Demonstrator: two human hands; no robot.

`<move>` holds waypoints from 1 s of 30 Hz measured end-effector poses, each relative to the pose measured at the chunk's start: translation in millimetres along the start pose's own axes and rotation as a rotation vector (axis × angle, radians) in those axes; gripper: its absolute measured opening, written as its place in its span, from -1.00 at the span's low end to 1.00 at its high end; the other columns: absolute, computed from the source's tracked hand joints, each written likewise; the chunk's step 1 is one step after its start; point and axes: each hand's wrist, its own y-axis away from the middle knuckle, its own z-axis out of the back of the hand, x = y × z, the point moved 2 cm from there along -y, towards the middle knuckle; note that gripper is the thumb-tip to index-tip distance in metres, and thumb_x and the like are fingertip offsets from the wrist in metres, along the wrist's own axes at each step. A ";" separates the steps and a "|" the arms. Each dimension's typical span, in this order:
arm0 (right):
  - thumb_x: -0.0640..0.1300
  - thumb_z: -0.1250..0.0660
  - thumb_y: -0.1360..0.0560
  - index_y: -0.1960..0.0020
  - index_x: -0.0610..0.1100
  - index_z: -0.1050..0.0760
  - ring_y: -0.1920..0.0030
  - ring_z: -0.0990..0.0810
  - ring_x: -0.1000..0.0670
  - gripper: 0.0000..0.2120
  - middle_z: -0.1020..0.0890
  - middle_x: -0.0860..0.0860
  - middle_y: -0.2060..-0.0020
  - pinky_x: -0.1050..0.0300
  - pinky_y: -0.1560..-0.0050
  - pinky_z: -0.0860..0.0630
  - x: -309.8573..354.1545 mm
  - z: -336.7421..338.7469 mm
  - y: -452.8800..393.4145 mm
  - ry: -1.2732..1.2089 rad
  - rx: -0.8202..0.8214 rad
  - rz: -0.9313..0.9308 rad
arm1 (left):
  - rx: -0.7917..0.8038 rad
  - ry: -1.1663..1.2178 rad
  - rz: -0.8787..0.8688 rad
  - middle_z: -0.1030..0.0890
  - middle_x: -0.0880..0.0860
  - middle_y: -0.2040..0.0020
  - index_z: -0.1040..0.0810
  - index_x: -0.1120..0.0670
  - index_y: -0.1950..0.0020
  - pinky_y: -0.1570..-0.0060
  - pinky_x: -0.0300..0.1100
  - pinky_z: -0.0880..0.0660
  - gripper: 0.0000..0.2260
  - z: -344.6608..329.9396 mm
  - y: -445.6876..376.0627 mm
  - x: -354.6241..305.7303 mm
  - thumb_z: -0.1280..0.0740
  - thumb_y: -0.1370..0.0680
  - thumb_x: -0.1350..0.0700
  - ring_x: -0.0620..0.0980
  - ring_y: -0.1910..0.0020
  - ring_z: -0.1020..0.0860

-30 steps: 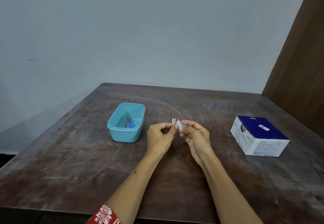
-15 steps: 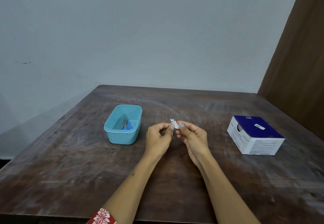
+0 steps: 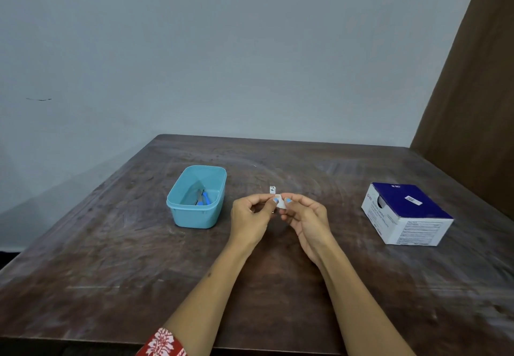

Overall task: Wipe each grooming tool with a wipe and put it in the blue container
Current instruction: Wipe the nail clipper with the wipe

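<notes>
My left hand (image 3: 251, 218) pinches a small metal nail clipper (image 3: 272, 189), whose shiny end sticks up above the fingertips. My right hand (image 3: 307, 218) presses a small white wipe (image 3: 281, 202) against the clipper, thumb and forefinger closed on it. Both hands meet above the middle of the brown table (image 3: 111, 258). To their left stands the light blue container (image 3: 178, 211), holding a tool with a blue handle (image 3: 205, 197) beside a grey one.
A white and dark blue cardboard box (image 3: 406, 213) sits on the right of the table. A pale wall rises behind the table's far edge, and a brown panel runs along the right side.
The two hands stay together at the table's middle; the wipe has shifted slightly along the clipper. The view has tilted a little, nothing else moved.
</notes>
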 end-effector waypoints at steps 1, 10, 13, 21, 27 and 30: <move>-0.34 -0.30 -0.49 0.10 -0.23 -0.61 0.24 -0.59 0.02 -0.88 -0.66 -0.11 0.24 0.24 0.22 -0.53 -0.2 -0.9 0.0 0.008 0.001 0.012 | -0.005 -0.006 -0.004 -0.69 0.07 0.17 -0.67 0.14 0.06 0.11 -0.11 -0.61 -0.90 0.2 0.0 -0.1 -0.38 -0.47 0.26 -0.02 0.17 -0.66; -0.29 -0.50 -0.31 0.17 -0.09 -0.61 0.14 -0.64 0.00 -0.84 -0.68 -0.06 0.21 0.17 0.14 -0.57 -3.1 0.4 3.1 0.382 -0.116 0.199 | -0.027 -0.027 0.026 -0.69 0.06 0.20 -0.67 0.13 0.07 0.11 -0.10 -0.61 -0.91 2.3 -0.8 -0.7 -0.40 -0.47 0.20 -0.03 0.19 -0.64; -0.21 -0.46 -0.39 0.21 -0.03 -0.65 0.23 -0.62 0.11 -0.91 -0.69 0.02 0.27 0.19 0.13 -0.55 -1.8 1.7 2.5 0.400 -0.147 0.233 | -0.027 -0.058 0.032 -0.68 0.05 0.22 -0.67 0.12 0.08 0.11 -0.06 -0.62 -0.92 2.4 -0.8 -1.3 -0.40 -0.47 0.20 -0.04 0.23 -0.64; -0.28 -0.31 -0.50 0.12 -0.18 -0.64 0.25 -0.60 0.04 -0.87 -0.68 -0.07 0.26 0.19 0.19 -0.56 -3.0 4.0 -1.0 0.180 -0.193 0.131 | -0.008 -0.093 0.020 -0.68 0.03 0.23 -0.66 0.10 0.12 0.15 -0.10 -0.62 -0.92 -0.2 0.6 -2.4 -0.38 -0.46 0.23 -0.08 0.29 -0.63; -0.25 -0.39 -0.47 0.09 -0.17 -0.62 0.25 -0.67 0.03 -0.95 -0.69 -0.08 0.26 0.24 0.23 -0.58 -4.2 6.9 -2.2 0.274 -0.245 0.174 | 0.017 -0.089 0.015 -0.68 0.04 0.18 -0.66 0.08 0.12 0.12 -0.15 -0.61 -0.85 0.4 0.4 -1.9 -0.38 -0.45 0.31 -0.07 0.24 -0.64; -0.21 -0.45 -0.42 0.22 -0.05 -0.61 0.28 -0.66 0.08 -0.91 -0.68 0.02 0.34 0.19 0.16 -0.59 -2.3 10.4 -2.5 0.415 -0.375 0.288 | 0.042 -0.070 0.028 -0.68 0.10 0.15 -0.61 0.07 0.17 0.11 -0.09 -0.61 -0.79 -0.4 -0.5 -0.7 -0.40 -0.41 0.38 -0.03 0.21 -0.64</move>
